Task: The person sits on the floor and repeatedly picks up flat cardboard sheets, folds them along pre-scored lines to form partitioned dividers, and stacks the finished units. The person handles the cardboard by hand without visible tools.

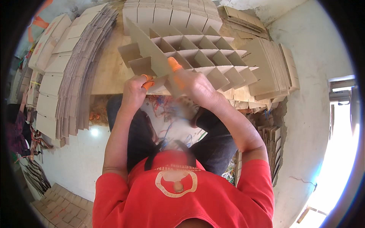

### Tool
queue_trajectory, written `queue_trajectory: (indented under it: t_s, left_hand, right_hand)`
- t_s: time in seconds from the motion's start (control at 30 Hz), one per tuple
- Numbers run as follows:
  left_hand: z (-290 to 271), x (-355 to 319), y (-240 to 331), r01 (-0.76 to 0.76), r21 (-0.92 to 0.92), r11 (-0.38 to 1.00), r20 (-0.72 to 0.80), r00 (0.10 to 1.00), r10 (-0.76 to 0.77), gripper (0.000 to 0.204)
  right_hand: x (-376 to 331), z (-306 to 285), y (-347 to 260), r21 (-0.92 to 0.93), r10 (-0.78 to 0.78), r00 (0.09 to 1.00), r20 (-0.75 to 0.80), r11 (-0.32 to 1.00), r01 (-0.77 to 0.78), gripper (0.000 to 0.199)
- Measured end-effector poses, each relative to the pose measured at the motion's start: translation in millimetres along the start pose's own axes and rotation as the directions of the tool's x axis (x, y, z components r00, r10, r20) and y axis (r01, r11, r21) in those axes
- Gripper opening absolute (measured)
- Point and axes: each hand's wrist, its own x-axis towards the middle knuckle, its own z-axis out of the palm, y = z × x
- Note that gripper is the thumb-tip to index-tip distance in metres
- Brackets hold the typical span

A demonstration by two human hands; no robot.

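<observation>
Left hand: the left hand (134, 90) is closed around the near edge of a long cardboard strip (150, 47), with an orange cover seen on one fingertip (147, 81).
Right hand: the right hand (194, 86) is pressed down on the near rim of the cardboard grid (201, 53), its fingers curled over the same strip; an orange-covered finger (174, 64) is raised upright above the knuckles.
Cardboard strip: it is held tilted, slanting up and away from both hands along the left side of the grid, and is touching it.
Cardboard grid: a lattice of crossed dividers is set on a wooden board (104, 72), just in front of the knees.
Left stacks: flat cardboard sheets (72, 76) are fanned in long rows to the left of the board.
Right stack: more flat sheets (272, 72) are piled just beside the grid's right edge.
Person: a red shirt (178, 197) and dark trousers (216, 144) are worn.
Floor: folded cardboard pieces (62, 209) are laid at lower left.
</observation>
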Motion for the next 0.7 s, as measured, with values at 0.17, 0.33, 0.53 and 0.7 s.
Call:
queue_trajectory:
  t_s: [0.17,0.33,0.53,0.7]
  left_hand:
    - [0.7,2.0,1.3,-0.003,-0.047,0.999,0.039,0.999,0.004,0.013]
    - [7.7,0.0,-3.4,-0.015,0.005,1.000,0.070,0.997,0.014,0.018]
    - [11.0,5.2,25.1,-0.224,0.289,0.931,-0.016,0.971,0.239,0.071]
    - [16.7,59.0,13.8,-0.308,0.325,0.894,0.154,0.950,0.272,0.088]
  right_hand:
    - [-12.6,25.0,21.4,0.020,-0.038,0.997,0.062,0.999,0.037,0.067]
    - [-28.7,49.4,20.7,-0.125,0.086,0.992,0.087,0.989,-0.075,0.062]
    - [6.9,-20.1,43.7,-0.398,-0.086,0.937,-0.338,0.915,-0.059,0.043]
    - [0.8,-36.6,186.8,-0.692,0.076,0.881,-0.467,0.589,-0.417,0.073]
